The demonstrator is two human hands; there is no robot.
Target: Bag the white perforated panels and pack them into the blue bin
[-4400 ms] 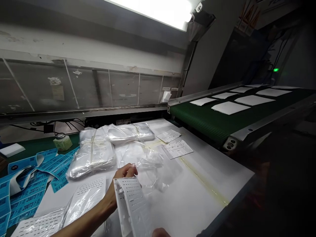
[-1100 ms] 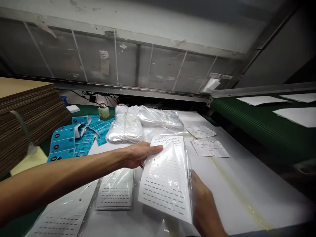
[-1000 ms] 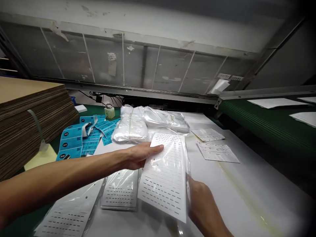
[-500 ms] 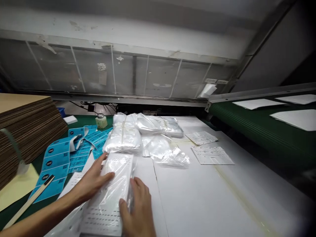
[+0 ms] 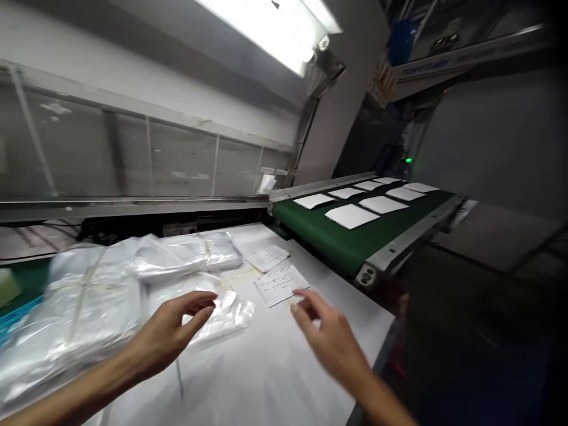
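My left hand [image 5: 175,324] hovers in front of a small pile of loose clear plastic bags [image 5: 237,313], thumb and fingers apart with nothing between them. My right hand [image 5: 328,337] reaches toward a white printed sheet [image 5: 281,287]; its fingers are bent and a gap shows at the thumb. The fingertips overlap the sheet's near corner in view, and I cannot tell whether they touch it. Just behind lies a second printed sheet [image 5: 268,258]. Tied bundles of clear bags, one at the left [image 5: 95,296] and another behind [image 5: 189,254], rest on the white tabletop [image 5: 248,378].
A green conveyor belt [image 5: 310,232] runs away at the right, carrying several white sheets [image 5: 352,216]. Its metal side rail [image 5: 390,251] ends by the table's right edge. A lit lamp [image 5: 266,26] hangs above. Part of a blue printed strip [image 5: 18,316] shows at far left.
My view has swung right, bringing more of the conveyor into sight. Both hands have let go of the bagged white stack and moved to the right. That stack is out of view.
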